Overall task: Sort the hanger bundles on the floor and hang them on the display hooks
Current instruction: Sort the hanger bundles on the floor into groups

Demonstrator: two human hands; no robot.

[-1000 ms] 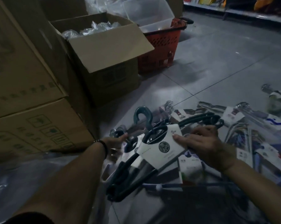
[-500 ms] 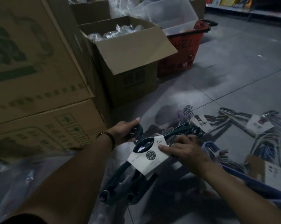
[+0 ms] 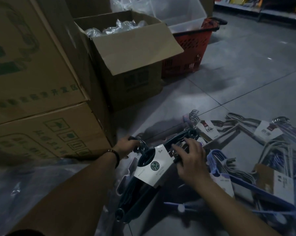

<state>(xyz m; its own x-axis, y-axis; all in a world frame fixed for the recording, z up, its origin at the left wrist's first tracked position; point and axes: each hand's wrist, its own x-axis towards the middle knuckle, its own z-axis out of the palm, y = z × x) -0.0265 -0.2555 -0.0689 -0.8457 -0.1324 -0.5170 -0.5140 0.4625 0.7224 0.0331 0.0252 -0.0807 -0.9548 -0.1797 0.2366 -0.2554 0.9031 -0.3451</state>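
Tall stacked cartons [image 3: 33,82] fill the left, an open box [image 3: 137,53] and red basket [image 3: 190,48] sit behind. Hanger bundles [image 3: 246,150] sprawl over the tiled floor [image 3: 237,82] on the right. Just above the floor, front and centre, is the dark hanger bundle [image 3: 152,167]: the left hand [image 3: 126,147] curls round its hook end, the right hand [image 3: 191,162] clamps its upper arm.

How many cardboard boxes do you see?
3: an upper box stacked on a lower box at left, and an open box beside the red basket. Others may be hidden behind.
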